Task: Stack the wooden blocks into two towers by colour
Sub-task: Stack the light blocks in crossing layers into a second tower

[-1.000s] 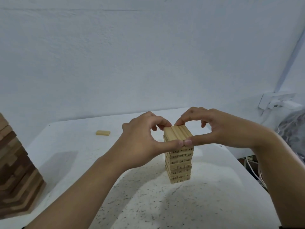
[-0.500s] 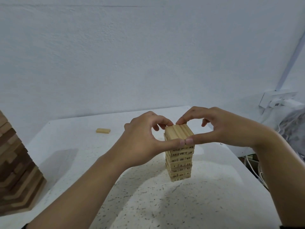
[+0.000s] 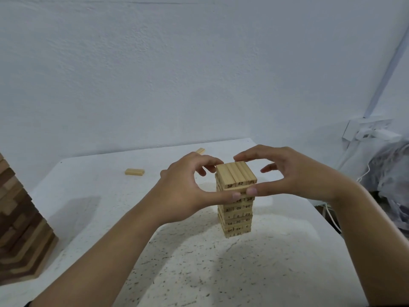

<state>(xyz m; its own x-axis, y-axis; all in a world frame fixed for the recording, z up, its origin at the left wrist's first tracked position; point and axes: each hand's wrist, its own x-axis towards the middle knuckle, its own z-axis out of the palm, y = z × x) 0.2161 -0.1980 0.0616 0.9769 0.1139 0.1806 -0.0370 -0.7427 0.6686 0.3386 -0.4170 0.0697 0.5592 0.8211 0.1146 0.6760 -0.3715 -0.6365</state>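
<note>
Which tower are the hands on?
The pale wooden tower with printed numbers, centre: left hand and right hand pinch its top layers. The dark-and-light wooden tower at left stands untouched.

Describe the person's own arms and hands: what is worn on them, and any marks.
Both arms are bare as far as the frame shows: no sleeve, watch or band on the left forearm or the right forearm. The left hand and right hand wear no gloves and no visible rings. The thumbnails are short and unpainted.
</note>
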